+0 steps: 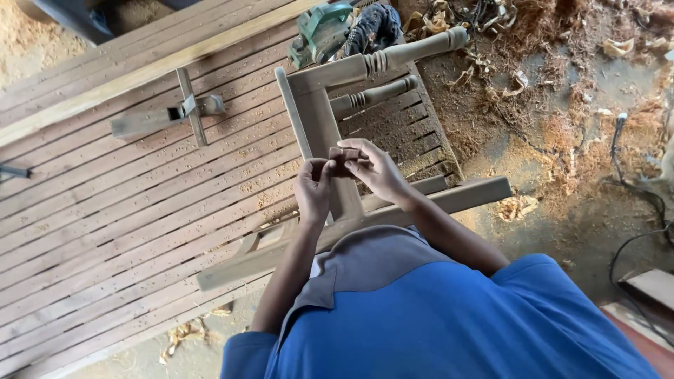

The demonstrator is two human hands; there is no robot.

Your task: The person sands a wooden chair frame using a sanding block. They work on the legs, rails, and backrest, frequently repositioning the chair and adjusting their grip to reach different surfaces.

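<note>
Hands: your left hand (314,188) and right hand (375,168) pinch one small brown sheet (344,152) together | location: above wooden frame (330,126) on slatted bench (140,196) | progress: sheet not yet on wood; frame looks assembled.

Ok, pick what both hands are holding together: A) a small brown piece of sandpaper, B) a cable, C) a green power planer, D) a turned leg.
A: the left hand and right hand pinch a small brown folded piece, apparently sandpaper, above the frame; the planer lies apart on the bench.
</note>
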